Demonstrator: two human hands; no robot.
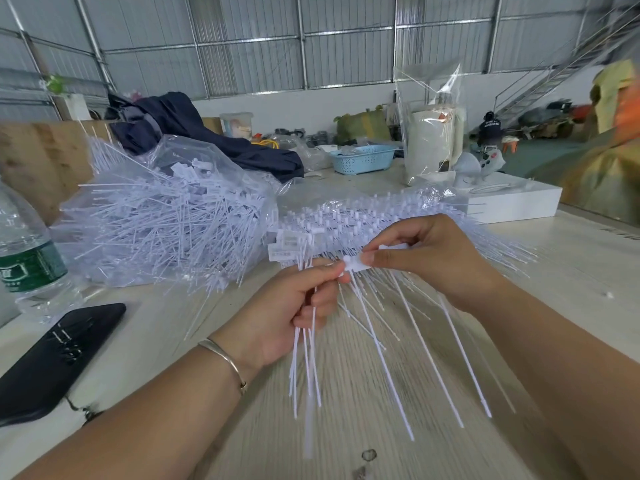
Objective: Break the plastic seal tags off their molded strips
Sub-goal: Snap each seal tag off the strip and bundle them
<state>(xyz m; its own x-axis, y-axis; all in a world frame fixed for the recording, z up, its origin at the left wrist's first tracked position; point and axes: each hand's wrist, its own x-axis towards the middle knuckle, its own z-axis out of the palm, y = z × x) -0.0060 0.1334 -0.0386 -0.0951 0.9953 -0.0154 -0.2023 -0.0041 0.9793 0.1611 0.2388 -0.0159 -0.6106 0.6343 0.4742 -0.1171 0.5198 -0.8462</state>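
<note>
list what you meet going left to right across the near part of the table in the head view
water bottle → black phone → left hand gripping loose tags → right hand pinching a tag on its strip

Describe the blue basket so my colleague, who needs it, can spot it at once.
Look past the two hands to the far end of the wooden table. The blue basket sits between dark navy cloth and a tall clear bag. It alone is light blue with latticed sides.
</note>
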